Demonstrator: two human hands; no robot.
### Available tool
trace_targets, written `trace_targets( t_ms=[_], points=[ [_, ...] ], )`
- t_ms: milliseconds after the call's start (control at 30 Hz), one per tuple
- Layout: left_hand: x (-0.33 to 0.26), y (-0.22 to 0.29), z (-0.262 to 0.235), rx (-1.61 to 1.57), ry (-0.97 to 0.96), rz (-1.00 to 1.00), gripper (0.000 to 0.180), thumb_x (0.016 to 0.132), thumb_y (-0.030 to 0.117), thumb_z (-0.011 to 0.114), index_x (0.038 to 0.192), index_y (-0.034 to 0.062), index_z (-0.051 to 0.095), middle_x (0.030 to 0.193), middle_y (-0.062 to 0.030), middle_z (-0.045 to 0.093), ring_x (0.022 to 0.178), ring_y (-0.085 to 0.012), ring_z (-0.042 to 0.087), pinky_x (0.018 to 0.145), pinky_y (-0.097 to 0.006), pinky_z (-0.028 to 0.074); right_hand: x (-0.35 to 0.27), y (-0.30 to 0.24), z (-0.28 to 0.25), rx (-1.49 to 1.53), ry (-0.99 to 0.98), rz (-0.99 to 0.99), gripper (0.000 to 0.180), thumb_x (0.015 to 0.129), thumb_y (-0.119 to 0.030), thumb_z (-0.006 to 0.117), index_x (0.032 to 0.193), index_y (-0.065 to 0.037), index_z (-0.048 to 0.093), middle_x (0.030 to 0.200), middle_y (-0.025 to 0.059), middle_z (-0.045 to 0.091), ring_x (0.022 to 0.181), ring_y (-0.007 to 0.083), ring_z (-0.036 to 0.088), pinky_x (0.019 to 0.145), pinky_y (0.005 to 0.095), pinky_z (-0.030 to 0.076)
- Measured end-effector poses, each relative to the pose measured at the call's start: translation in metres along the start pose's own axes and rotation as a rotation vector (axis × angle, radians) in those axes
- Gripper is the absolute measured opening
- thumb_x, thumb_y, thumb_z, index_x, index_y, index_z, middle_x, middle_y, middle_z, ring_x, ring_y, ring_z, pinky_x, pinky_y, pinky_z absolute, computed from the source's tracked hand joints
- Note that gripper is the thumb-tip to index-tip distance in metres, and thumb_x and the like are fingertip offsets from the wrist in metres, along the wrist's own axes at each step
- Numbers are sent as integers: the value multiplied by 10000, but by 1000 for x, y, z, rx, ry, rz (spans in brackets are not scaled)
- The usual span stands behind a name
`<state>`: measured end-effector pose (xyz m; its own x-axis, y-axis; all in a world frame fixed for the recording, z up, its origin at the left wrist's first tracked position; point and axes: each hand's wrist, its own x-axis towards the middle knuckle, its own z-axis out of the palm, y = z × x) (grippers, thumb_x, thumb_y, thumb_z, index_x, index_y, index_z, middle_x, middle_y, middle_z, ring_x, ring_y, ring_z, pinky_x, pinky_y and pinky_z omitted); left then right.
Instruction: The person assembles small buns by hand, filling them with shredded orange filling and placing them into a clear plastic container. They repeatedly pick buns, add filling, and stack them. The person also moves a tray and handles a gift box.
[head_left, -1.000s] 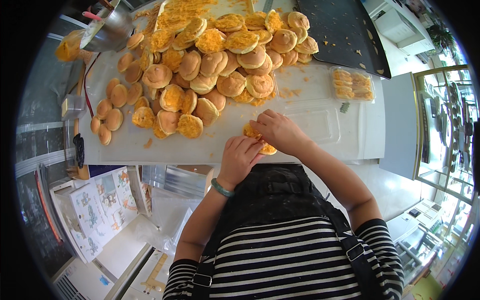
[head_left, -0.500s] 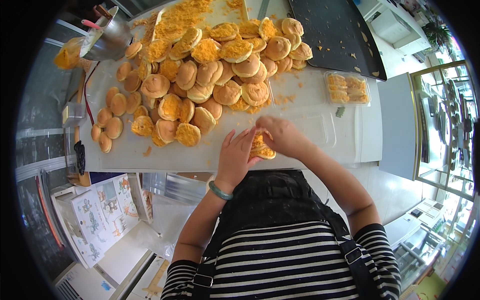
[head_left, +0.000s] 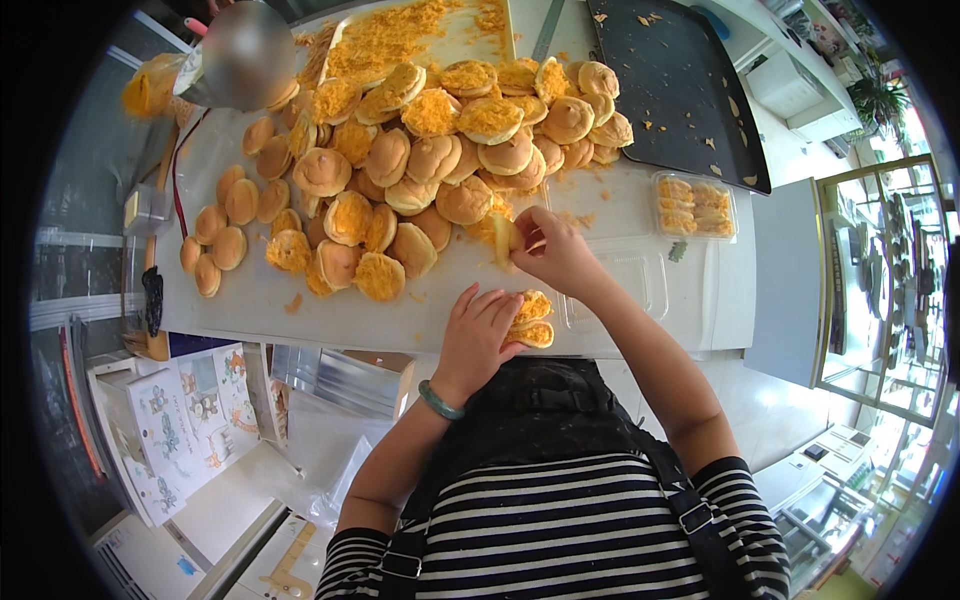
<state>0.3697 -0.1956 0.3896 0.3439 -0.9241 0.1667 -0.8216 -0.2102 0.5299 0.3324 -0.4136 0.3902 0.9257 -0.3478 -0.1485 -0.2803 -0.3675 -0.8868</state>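
Near the table's front edge, my left hand (head_left: 478, 335) holds a pair of small round cakes (head_left: 533, 320) covered in orange shreds, its fingers lying over their left side and the thumb underneath. My right hand (head_left: 553, 250) pinches the edge of a pale-sided round cake (head_left: 503, 240) at the right front of the pile. A big heap of golden round cakes (head_left: 433, 158) spreads over the middle of the table, many with orange shreds on their faces. Several plain cakes (head_left: 228, 248) lie at the left.
A clear plastic box (head_left: 694, 206) of shred-covered cakes stands at the right, beside an open clear tray (head_left: 630, 290). A black baking tray (head_left: 690, 100) and a shred-strewn tray (head_left: 505, 30) are at the back. At the back left stands a metal bowl (head_left: 200, 75), partly blurred.
My right hand has left the cakes by my left hand and reached forward to the heap, where it grips another cake. My left hand stays on its pair.
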Motion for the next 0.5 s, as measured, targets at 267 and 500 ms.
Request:
trace_targets(
  t_ms=[267, 500],
  points=[
    [-2, 1, 3, -24, 7, -10, 708, 744, 294, 826, 1354, 46, 565, 1298, -67, 648, 1298, -233, 531, 1195, -473, 302, -3, 3, -2, -476, -87, -148, 706, 743, -12, 713, 1409, -15, 480, 1309, 188, 576, 1145, 376, 613, 960, 413, 522],
    [-8, -4, 12, -118, 131, 80, 707, 769, 344, 749, 1345, -16, 551, 1327, -212, 576, 1211, -403, 531, 1115, -508, 371, 1, 18, -7, -652, -181, -460, 808, 682, -203, 851, 1365, 24, 485, 1192, 236, 540, 1206, 421, 496, 1028, 489, 440]
  ],
)
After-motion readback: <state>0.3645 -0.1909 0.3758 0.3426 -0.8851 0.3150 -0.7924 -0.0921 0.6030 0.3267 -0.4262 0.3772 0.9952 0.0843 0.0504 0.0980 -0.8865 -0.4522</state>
